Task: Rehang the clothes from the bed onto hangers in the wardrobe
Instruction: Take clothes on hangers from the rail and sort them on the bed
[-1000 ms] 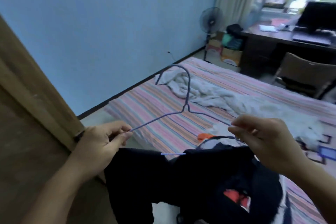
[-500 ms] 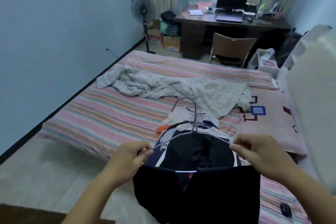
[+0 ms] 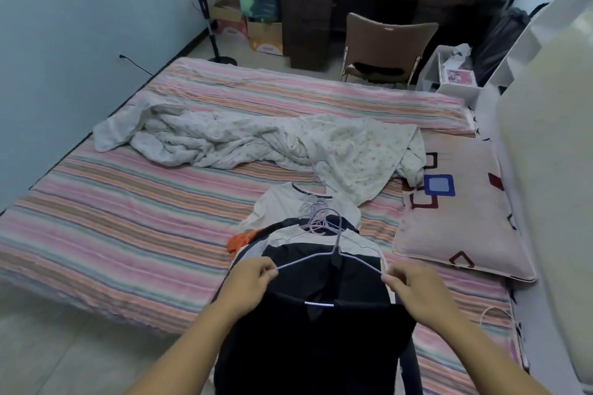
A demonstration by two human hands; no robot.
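Both hands, left (image 3: 248, 285) and right (image 3: 414, 290), pinch the hanger (image 3: 330, 255) ends; dark garment (image 3: 314, 349) hangs at 6 o'clock, between them.

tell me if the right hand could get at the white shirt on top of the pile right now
Probably not yet. The right hand pinches one end of the wire hanger carrying the black garment, which hangs between it and the white shirt; the left hand holds the other end.

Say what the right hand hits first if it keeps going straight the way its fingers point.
Likely the black garment: the right hand pinches the hanger end, fingers pointing inward-left, toward the left hand. Depth unclear.
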